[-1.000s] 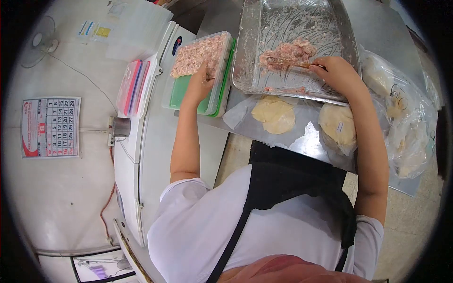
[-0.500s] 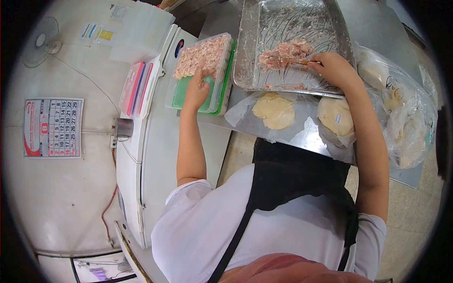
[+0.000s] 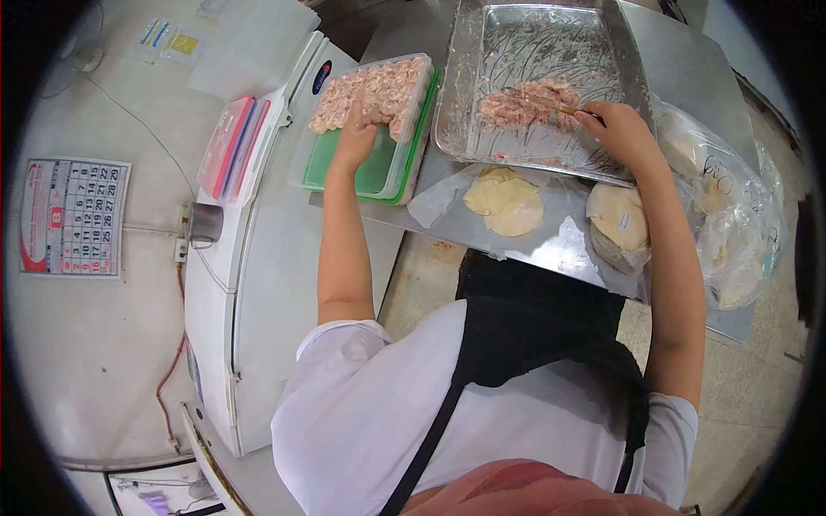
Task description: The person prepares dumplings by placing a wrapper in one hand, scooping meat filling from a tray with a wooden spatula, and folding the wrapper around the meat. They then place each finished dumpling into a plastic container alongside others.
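My left hand [image 3: 355, 142] reaches over a clear plastic container [image 3: 301, 172] with a green bottom, index finger stretched out and thumb apart. Its fingertip is at the rows of small meat-filled dumplings [image 3: 379, 82], which fill the far part of the container. In my right hand [image 3: 621, 131] is the wooden handle of a thin spreading tool [image 3: 559, 106]. The tool's far end rests in a mound of pink minced meat [image 3: 525, 107]. That meat lies in a large metal tray [image 3: 551, 43] smeared with residue. Round yellow dumpling wrappers [image 3: 508, 205] lie just in front of the tray.
A packed stack of wrappers [image 3: 619, 217] sits at the table's front edge. Clear plastic bags [image 3: 731, 215] with more pale packs stand on the right. At left are a white freezer [image 3: 292, 258], coloured lids [image 3: 232, 150] and stacked clear plastic containers [image 3: 254, 47].
The whole view has shifted slightly. My left hand stays at the dumplings, its index finger straighter and thumb lower. My right hand keeps the tool in the meat with little movement.
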Demonstrator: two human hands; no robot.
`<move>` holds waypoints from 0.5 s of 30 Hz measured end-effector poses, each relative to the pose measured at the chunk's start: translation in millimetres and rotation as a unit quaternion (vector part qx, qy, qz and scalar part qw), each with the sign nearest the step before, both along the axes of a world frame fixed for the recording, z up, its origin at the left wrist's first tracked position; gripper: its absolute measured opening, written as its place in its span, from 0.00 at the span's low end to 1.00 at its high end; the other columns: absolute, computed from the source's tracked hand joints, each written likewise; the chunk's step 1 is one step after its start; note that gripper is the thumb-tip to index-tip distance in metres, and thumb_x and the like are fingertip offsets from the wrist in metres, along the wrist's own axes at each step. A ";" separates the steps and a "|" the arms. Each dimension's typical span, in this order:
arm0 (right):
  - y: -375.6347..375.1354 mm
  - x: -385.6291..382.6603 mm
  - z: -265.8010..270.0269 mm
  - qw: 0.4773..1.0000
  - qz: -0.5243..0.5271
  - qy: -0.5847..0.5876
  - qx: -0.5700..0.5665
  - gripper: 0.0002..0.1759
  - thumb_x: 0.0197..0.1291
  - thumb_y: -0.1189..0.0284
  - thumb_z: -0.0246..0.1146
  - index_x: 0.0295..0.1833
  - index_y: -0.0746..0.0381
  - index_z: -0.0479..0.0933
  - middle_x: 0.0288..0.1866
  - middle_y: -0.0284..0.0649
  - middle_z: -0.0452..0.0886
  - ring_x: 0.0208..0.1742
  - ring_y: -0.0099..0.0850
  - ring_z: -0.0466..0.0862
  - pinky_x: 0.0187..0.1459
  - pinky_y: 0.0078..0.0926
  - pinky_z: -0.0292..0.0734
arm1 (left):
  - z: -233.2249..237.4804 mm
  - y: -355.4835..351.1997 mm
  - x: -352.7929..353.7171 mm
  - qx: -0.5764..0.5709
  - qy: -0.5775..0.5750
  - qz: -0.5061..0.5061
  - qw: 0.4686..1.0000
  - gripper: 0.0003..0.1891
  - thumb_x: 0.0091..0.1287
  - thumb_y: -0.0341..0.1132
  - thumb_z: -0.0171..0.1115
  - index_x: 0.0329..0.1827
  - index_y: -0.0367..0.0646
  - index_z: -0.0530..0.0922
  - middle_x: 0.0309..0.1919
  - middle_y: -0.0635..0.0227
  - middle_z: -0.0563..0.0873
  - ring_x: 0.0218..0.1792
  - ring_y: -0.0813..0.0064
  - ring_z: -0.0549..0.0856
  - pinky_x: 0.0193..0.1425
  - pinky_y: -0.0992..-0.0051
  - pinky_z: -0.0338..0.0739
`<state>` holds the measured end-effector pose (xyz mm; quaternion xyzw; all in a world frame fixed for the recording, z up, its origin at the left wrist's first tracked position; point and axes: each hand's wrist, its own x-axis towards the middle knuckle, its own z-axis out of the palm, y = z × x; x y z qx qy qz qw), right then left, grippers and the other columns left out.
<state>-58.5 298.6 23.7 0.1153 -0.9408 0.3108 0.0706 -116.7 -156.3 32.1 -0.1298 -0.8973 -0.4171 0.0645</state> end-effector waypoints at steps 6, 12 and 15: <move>0.3 -4.4 -4.3 1.000 -0.015 -0.016 0.016 0.20 0.64 0.57 0.61 0.50 0.62 0.83 0.41 0.54 0.84 0.44 0.52 0.84 0.48 0.43 0.77 | -5.9 -5.0 1.8 -0.006 -0.003 0.026 1.000 0.34 0.61 0.18 0.50 0.75 0.43 0.61 0.43 0.61 0.85 0.49 0.69 0.83 0.55 0.72 0.75; -4.6 0.0 5.3 0.999 -0.027 -0.032 0.006 0.20 0.61 0.58 0.64 0.50 0.62 0.83 0.41 0.53 0.85 0.44 0.49 0.85 0.47 0.39 0.78 | 22.8 66.0 69.3 -0.078 0.209 0.013 0.975 0.18 0.65 0.29 0.59 0.59 0.40 0.76 0.40 0.54 0.82 0.40 0.55 0.81 0.47 0.65 0.76; -5.0 -0.3 2.7 0.998 -0.024 -0.026 0.046 0.19 0.61 0.60 0.66 0.50 0.63 0.83 0.43 0.51 0.85 0.43 0.47 0.85 0.47 0.36 0.78 | 5.8 112.9 101.1 -0.037 0.215 -0.107 0.970 0.19 0.68 0.26 0.58 0.62 0.40 0.76 0.38 0.63 0.82 0.41 0.67 0.83 0.48 0.73 0.77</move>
